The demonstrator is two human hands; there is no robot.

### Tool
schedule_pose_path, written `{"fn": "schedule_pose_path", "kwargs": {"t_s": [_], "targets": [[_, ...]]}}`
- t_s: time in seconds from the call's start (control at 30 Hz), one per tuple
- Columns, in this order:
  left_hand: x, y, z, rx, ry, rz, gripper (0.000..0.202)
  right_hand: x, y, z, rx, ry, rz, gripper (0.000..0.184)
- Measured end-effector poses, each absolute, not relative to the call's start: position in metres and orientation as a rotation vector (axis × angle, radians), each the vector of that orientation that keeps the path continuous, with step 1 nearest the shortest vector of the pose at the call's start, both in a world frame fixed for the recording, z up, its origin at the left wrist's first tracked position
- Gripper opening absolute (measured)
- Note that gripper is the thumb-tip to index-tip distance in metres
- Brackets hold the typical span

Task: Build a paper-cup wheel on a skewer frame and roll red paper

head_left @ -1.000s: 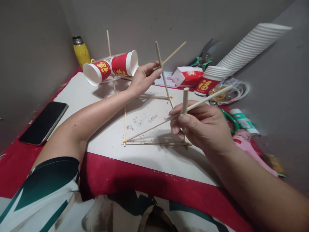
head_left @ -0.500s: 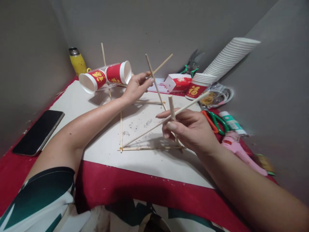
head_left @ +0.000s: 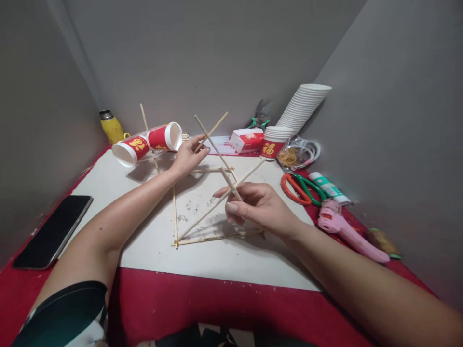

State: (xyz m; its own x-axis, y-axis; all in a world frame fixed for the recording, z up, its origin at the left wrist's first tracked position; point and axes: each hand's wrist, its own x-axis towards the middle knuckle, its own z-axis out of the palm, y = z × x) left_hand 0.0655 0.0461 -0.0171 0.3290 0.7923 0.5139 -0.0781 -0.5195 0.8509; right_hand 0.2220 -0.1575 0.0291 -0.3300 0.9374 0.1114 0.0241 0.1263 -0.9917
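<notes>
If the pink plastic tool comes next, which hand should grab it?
Probably the right hand: it's nearer the pink plastic tool; the left hand is farther away. Both pinch thin pale wooden sticks, so the right would likely need to let go first.

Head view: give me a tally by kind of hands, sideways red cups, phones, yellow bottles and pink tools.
Left hand and right hand: 2
Sideways red cups: 2
Phone: 1
Yellow bottle: 1
Pink tool: 1
Total: 7

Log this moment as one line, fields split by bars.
left hand: holding far crossed sticks | right hand: pinching near crossed sticks | scissors: right of white sheet
</notes>
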Motion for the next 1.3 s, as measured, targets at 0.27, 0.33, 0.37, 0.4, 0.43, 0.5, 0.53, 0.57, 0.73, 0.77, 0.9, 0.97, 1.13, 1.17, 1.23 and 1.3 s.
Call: {"fn": "schedule_pose_path", "kwargs": {"t_s": [0.27,0.33,0.37,0.4,0.43,0.5,0.53,0.57,0.73,0.77,0.9,0.97,1.13,1.17,1.23,1.3], "targets": [[0.061,0.05,-0.021,1.787,0.704,1.257,0.048,0.224,-0.156,0.027,-0.925,-1.566,1.349,0.04],[0.059,0.05,-0.022,1.819,0.708,1.241,0.05,0.225,-0.156,0.026,-0.928,-1.572,1.348,0.039],[0.058,0.05,-0.022,1.839,0.713,1.236,0.05,0.225,-0.156,0.026,-0.932,-1.575,1.344,0.039],[0.057,0.05,-0.023,1.858,0.719,1.233,0.05,0.225,-0.156,0.026,-0.937,-1.579,1.338,0.038],[0.056,0.049,-0.024,1.875,0.726,1.231,0.049,0.225,-0.156,0.026,-0.939,-1.583,1.332,0.037],[0.055,0.048,-0.025,1.902,0.741,1.231,0.049,0.226,-0.156,0.025,-0.939,-1.587,1.321,0.036],[0.055,0.048,-0.026,1.915,0.752,1.231,0.049,0.226,-0.156,0.025,-0.94,-1.591,1.317,0.036],[0.055,0.048,-0.027,1.927,0.765,1.232,0.049,0.226,-0.156,0.025,-0.945,-1.594,1.313,0.036],[0.054,0.047,-0.032,1.971,0.851,1.225,0.05,0.226,-0.156,0.025,-0.975,-1.617,1.287,0.037],[0.054,0.046,-0.033,1.976,0.866,1.219,0.05,0.226,-0.156,0.025,-0.978,-1.621,1.283,0.038],[0.052,0.045,-0.033,1.983,0.9,1.202,0.05,0.227,-0.156,0.028,-0.991,-1.63,1.295,0.043],[0.051,0.044,-0.033,1.981,0.911,1.198,0.049,0.229,-0.154,0.029,-0.979,-1.634,1.305,0.046],[0.05,0.044,-0.032,1.974,0.919,1.2,0.048,0.234,-0.148,0.027,-0.914,-1.605,1.353,0.049],[0.05,0.044,-0.032,1.972,0.915,1.203,0.048,0.235,-0.147,0.026,-0.908,-1.603,1.354,0.048],[0.051,0.045,-0.032,1.967,0.909,1.211,0.049,0.236,-0.145,0.024,-0.897,-1.609,1.352,0.046],[0.052,0.046,-0.032,1.962,0.906,1.22,0.05,0.236,-0.145,0.024,-0.883,-1.615,1.355,0.044]]}}
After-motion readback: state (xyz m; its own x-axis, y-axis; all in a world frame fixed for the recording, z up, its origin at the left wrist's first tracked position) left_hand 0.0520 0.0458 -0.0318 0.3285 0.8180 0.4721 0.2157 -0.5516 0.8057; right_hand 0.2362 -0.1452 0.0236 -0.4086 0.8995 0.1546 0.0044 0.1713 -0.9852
